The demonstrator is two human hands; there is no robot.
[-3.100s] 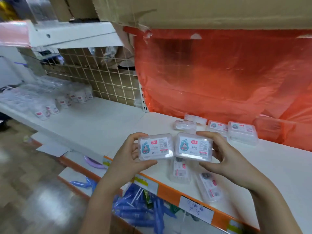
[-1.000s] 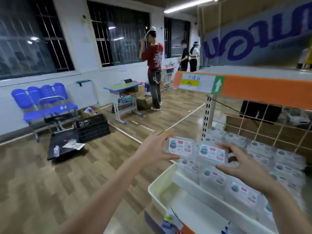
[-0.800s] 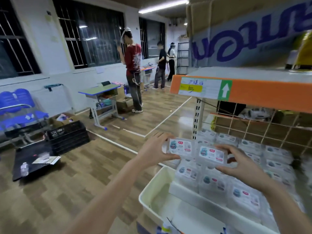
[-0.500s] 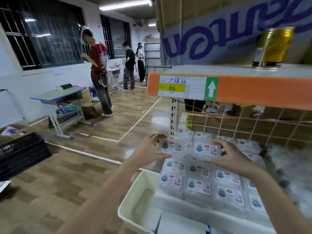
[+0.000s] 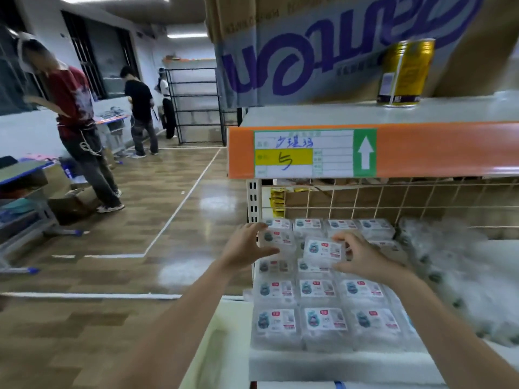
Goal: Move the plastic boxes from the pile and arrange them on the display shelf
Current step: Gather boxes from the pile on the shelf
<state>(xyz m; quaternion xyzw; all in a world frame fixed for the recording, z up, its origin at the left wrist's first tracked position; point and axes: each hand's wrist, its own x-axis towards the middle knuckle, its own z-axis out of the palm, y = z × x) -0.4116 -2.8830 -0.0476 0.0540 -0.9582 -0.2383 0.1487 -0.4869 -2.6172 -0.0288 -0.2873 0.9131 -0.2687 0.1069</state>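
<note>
While both forearms reach over shelf [image 5: 337, 366], rows of boxes [image 5: 323, 321] fill its near part. Left hand [image 5: 247, 247] fingers curl round left box [image 5: 276, 239]; right hand [image 5: 362, 258] pinches right box [image 5: 324, 251], both just above stacked rows. Mesh back [image 5: 393, 200] behind. Orange label strip [image 5: 421, 148] above, can [image 5: 404, 73] on upper shelf.
</note>
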